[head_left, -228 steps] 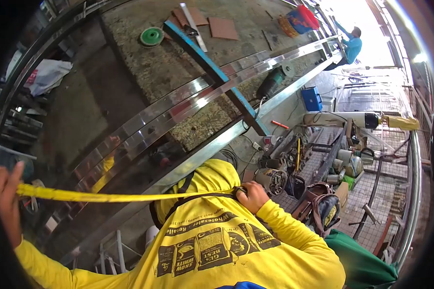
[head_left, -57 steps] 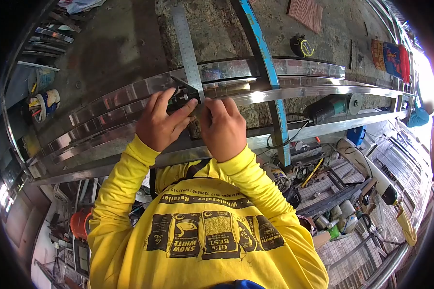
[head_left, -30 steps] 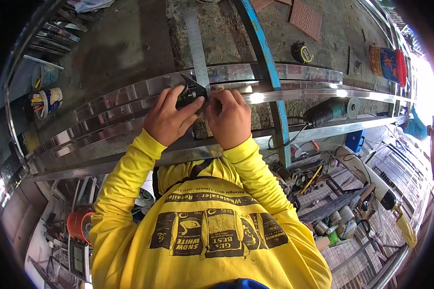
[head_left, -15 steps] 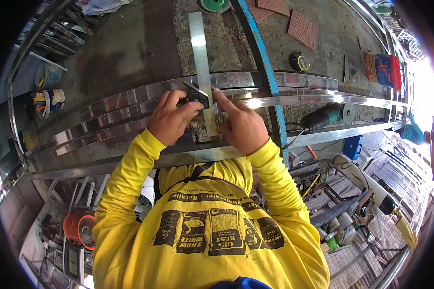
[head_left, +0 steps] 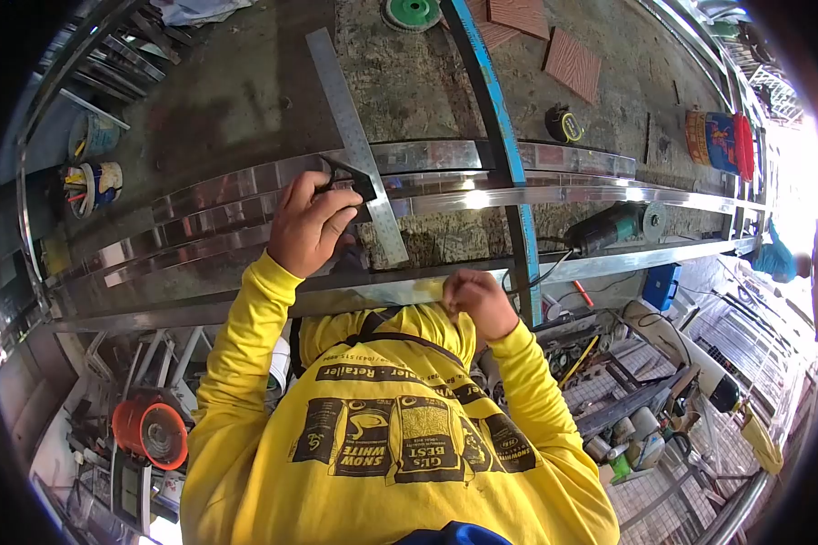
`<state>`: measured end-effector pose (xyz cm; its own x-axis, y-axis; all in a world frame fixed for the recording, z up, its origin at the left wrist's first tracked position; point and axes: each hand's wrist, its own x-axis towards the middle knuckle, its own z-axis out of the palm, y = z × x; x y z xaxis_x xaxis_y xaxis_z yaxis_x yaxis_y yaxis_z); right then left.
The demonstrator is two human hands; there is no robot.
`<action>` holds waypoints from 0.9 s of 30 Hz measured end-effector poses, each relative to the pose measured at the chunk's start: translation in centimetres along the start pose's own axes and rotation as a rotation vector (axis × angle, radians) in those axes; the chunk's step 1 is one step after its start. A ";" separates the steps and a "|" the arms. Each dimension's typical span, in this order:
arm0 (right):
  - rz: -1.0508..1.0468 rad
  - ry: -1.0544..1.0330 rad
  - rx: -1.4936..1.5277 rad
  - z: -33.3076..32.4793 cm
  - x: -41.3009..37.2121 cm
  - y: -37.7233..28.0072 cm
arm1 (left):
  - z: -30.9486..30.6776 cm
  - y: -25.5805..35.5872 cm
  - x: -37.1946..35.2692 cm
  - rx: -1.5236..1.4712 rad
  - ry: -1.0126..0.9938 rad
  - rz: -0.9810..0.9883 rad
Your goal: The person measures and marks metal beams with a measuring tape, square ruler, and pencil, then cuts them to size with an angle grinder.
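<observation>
My left hand [head_left: 309,222] is closed around the dark head of a combination square [head_left: 348,113]. Its long steel blade points away from me and lies slantwise across shiny metal tubes [head_left: 427,160]. The near end of the blade reaches past the tubes over the worn tabletop. Close to my waist, at the front metal bar [head_left: 400,289], my right hand [head_left: 482,302] has its fingers curled together. Whatever may be in those fingers is hidden.
A blue-edged bar [head_left: 491,82] crosses the tubes. To the right are an angle grinder [head_left: 609,227] with its cord, a tape measure [head_left: 563,123] and a colourful bucket [head_left: 713,141]. A green disc [head_left: 411,11] and reddish-brown boards [head_left: 573,65] lie farther back.
My right hand has left the square and drawn back toward my waist, its fingers curling. The blade has tilted, its far end swinging left, while my left hand keeps hold of the head.
</observation>
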<state>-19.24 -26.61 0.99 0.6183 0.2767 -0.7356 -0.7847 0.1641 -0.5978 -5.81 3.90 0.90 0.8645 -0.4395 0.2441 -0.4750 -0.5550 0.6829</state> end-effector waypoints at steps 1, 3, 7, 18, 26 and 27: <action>0.004 -0.018 0.059 -0.1 0.4 -0.3 | 0.0 0.5 0.0 -0.012 -0.026 0.000; 0.009 -0.055 0.180 0.8 1.3 -1.6 | 0.2 1.5 0.0 0.004 -0.081 0.021; -0.247 -0.020 -0.249 5.2 3.9 -2.4 | 1.1 2.5 -0.4 0.133 -0.171 0.074; -0.521 0.054 -0.507 5.2 7.5 -3.5 | -0.7 -1.4 -0.5 0.496 -0.557 -0.522; -0.434 0.156 -0.596 5.2 8.2 -4.5 | -2.4 -0.9 3.1 0.291 -0.551 -0.518; -0.450 0.166 -0.597 5.4 8.2 -4.6 | -2.6 0.4 3.3 0.287 -0.490 -0.536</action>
<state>-10.81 -20.04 -0.57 0.9081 0.1506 -0.3908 -0.3278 -0.3251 -0.8871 -2.70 4.03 3.80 0.8486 -0.2842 -0.4462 -0.0944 -0.9113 0.4009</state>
